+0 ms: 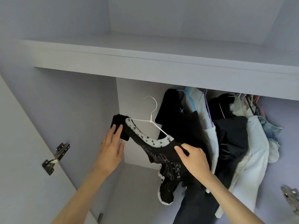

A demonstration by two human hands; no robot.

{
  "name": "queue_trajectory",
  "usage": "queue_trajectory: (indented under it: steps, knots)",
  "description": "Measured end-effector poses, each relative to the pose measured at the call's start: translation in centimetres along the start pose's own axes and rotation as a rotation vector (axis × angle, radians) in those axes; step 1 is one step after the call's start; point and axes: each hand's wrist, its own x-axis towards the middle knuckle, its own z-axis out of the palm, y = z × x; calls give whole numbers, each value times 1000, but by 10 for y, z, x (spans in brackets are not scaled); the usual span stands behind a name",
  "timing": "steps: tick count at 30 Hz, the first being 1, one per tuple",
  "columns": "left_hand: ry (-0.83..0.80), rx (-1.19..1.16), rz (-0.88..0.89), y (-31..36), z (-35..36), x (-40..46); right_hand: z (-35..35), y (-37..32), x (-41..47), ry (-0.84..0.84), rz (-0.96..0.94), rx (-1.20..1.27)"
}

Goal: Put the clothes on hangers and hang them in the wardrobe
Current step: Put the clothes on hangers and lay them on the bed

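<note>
A black top point(163, 160) with a white star-printed neckline and pale print hangs on a white wire hanger point(151, 118), held up inside the wardrobe below the shelf. The hanger's hook is free in the air; no rail is visible. My left hand point(111, 147) lies against the top's left sleeve with straight fingers. My right hand point(192, 159) grips the top's right shoulder, thumb on the fabric.
Several hung clothes point(226, 135), black, white and denim, crowd the right half of the wardrobe. A thick shelf point(145, 68) spans overhead. The open left door carries a metal hinge point(55, 159); another hinge point(291, 199) shows at the right edge.
</note>
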Motion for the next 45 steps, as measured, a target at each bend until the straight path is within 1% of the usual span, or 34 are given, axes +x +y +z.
queue_trajectory:
  steps: [2,4,9,12,15,18,20,22,28,30,34,36,38,40,42,45]
  knots:
    - [17,87,17,-12,-6,-2,-2,9,-6,-34,-25,-29]
    - [14,180,22,-24,-11,-11,-1,13,-9,-56,-53,1]
    - [104,299,-85,-47,-34,-68,21,-1,-15,-127,-233,66]
    - [42,219,-214,-55,-57,-119,45,-13,-23,-213,-287,122]
    - [89,167,-368,-48,-71,-187,71,-23,-34,-320,-320,154]
    - [201,155,-560,-27,-80,-251,87,-38,-50,-446,-425,242]
    - [276,221,-661,-13,-85,-290,94,-52,-62,-523,-497,326]
    - [354,282,-748,1,-94,-325,104,-65,-70,-518,-614,380]
    - [603,388,-896,58,-127,-425,130,-119,-98,-568,-830,444]
    - [670,412,-964,79,-135,-457,136,-147,-116,-633,-902,485]
    - [819,506,-1094,123,-146,-519,137,-216,-182,-825,-1198,545]
    - [902,588,-1150,147,-157,-543,135,-248,-220,-885,-1299,578]
    - [962,691,-1193,171,-168,-569,131,-275,-258,-895,-1377,620]
    - [1003,813,-1243,196,-178,-597,124,-299,-299,-840,-1444,668]
    - [1044,929,-1292,224,-185,-625,112,-320,-342,-769,-1458,715]
    - [1094,1092,-1397,266,-191,-669,90,-346,-411,-765,-1488,784]
